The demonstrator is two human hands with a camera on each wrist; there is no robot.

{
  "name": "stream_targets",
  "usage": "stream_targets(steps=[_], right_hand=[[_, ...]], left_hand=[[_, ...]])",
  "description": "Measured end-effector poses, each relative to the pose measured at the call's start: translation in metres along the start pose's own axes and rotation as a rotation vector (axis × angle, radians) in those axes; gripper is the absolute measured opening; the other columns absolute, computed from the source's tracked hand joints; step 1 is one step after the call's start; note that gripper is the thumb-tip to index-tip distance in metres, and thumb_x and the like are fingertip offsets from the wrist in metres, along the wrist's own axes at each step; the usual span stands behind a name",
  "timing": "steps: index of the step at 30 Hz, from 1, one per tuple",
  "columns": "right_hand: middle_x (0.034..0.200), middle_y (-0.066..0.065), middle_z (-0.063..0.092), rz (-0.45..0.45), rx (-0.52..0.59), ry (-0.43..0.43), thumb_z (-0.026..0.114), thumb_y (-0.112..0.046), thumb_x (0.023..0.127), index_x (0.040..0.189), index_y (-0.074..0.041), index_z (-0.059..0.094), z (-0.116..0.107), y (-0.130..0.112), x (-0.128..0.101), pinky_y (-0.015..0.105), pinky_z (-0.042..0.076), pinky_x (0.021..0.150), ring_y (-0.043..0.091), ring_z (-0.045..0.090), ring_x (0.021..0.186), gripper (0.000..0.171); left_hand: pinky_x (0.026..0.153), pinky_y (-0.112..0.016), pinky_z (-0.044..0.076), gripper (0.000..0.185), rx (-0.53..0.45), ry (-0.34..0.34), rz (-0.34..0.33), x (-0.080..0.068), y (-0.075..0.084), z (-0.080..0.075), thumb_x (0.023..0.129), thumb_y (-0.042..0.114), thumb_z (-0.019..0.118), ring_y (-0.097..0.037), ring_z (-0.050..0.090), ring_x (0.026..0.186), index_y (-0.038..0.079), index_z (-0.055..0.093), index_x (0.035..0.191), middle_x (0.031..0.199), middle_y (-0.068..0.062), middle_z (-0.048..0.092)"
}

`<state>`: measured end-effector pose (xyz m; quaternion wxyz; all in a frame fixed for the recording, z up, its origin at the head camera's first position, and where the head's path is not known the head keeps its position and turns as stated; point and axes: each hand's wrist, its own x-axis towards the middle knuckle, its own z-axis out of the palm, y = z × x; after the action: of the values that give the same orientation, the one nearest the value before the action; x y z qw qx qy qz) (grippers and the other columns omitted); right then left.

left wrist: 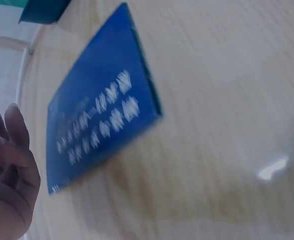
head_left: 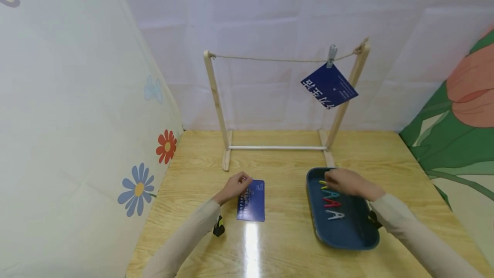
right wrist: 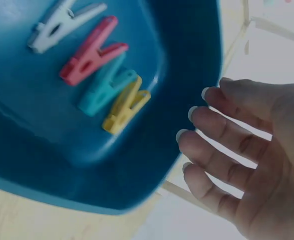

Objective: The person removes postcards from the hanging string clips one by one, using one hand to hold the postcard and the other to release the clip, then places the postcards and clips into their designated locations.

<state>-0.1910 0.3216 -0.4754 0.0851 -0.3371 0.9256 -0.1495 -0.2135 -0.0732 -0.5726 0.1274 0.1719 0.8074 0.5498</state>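
A dark blue card [head_left: 252,205] with white lettering lies on the table. My left hand [head_left: 236,185] is at its upper left corner in the head view; in the left wrist view this hand [left wrist: 9,180] has loosely bent fingers, and a gap shows between them and the card [left wrist: 99,100]. Above the far part of a dark blue tray [head_left: 347,237] is my right hand [head_left: 347,182], its fingers loosely extended and holding nothing. The tray contains a yellow clothespin [right wrist: 124,107], a teal clothespin [right wrist: 104,90], a red clothespin [right wrist: 89,57] and a white clothespin [right wrist: 59,27].
Behind stands a wooden frame [head_left: 217,93] with a string [head_left: 266,59] across its top. A grey clothespin [head_left: 331,57] holds another blue card [head_left: 328,85] on the string near the right post. A low crossbar [head_left: 275,147] joins the feet. Patterned curtains flank the wooden table [head_left: 285,175].
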Motion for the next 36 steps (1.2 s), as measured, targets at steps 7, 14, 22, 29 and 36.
stream_targets(steps=[7, 14, 22, 29, 36], right_hand=[[0.066, -0.009, 0.044, 0.021, -0.01, 0.019, 0.063, -0.011, 0.097, 0.076, -0.015, 0.056, -0.023, 0.003, 0.009, 0.025, 0.033, 0.051, 0.004, 0.037, 0.056, 0.023], [0.066, -0.008, 0.047, 0.031, -0.078, 0.082, 0.064, -0.009, 0.096, 0.08, -0.012, 0.059, -0.061, 0.003, 0.019, 0.028, 0.037, 0.051, 0.008, 0.04, 0.057, 0.017], [0.067, -0.006, 0.051, -0.019, -0.094, 0.18, 0.062, -0.006, 0.097, 0.082, -0.01, 0.059, -0.101, -0.008, 0.032, 0.028, 0.039, 0.052, 0.008, 0.042, 0.056, 0.016], [0.071, -0.002, 0.054, -0.083, -0.179, 0.287, 0.064, -0.006, 0.096, 0.082, -0.007, 0.062, -0.129, -0.017, 0.046, 0.03, 0.042, 0.052, 0.01, 0.045, 0.059, 0.014], [0.073, 0.006, 0.06, -0.199, -0.31, 0.514, 0.073, -0.003, 0.089, 0.082, -0.003, 0.067, -0.166, -0.025, 0.059, 0.037, 0.047, 0.053, 0.019, 0.053, 0.061, 0.008]], left_hand=[[0.051, -0.028, 0.052, 0.029, -0.018, 0.017, 0.052, 0.019, 0.016, 0.013, 0.104, 0.028, 0.054, -0.017, 0.061, 0.056, -0.001, 0.059, 0.107, 0.076, -0.011, 0.061], [0.052, -0.036, 0.056, 0.032, 0.029, 0.005, 0.11, 0.036, 0.041, 0.013, 0.106, 0.025, 0.049, -0.018, 0.063, 0.06, -0.004, 0.057, 0.114, 0.085, -0.012, 0.062], [0.052, -0.033, 0.055, 0.026, 0.1, 0.028, 0.166, 0.066, 0.083, 0.003, 0.108, 0.023, 0.045, -0.017, 0.064, 0.067, 0.002, 0.056, 0.118, 0.095, -0.017, 0.063], [0.051, -0.028, 0.054, 0.023, 0.136, 0.046, 0.218, 0.094, 0.124, 0.008, 0.108, 0.02, 0.044, -0.02, 0.065, 0.07, 0.004, 0.052, 0.122, 0.102, -0.018, 0.063], [0.053, -0.027, 0.055, 0.024, 0.163, 0.085, 0.275, 0.119, 0.176, 0.011, 0.107, 0.018, 0.044, -0.026, 0.066, 0.074, 0.004, 0.049, 0.126, 0.106, -0.014, 0.061]])
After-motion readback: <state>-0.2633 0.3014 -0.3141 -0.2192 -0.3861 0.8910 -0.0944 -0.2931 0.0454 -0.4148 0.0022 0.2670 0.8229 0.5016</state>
